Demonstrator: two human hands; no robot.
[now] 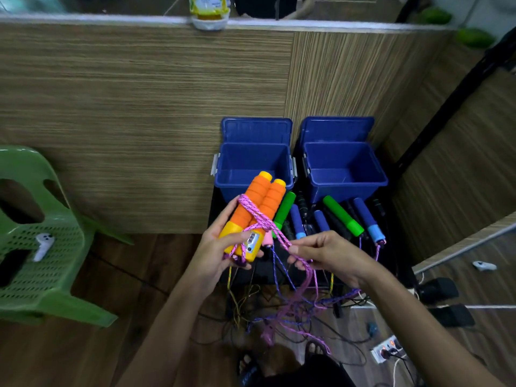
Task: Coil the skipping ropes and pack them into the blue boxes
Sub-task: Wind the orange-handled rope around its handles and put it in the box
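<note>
Two orange handles (pixel 252 210) lie side by side at frame centre, gripped by the left hand (pixel 220 247), pink rope (pixel 258 216) wound around them. Right hand (pixel 321 251) pinches the rope's loose strands. Both blue boxes (pixel 252 166) stand open just above.

Orange handles (pixel 258 202) ribbed foam, matt; pink rope (pixel 282 241) braided cord; blue boxes (pixel 252 166) glossy plastic.

green plastic chair (pixel 42 247) at left | white controller (pixel 42 245) laid on its seat | power strip (pixel 386 349) on floor | yellow-labelled container (pixel 209 12) on ledge
</note>
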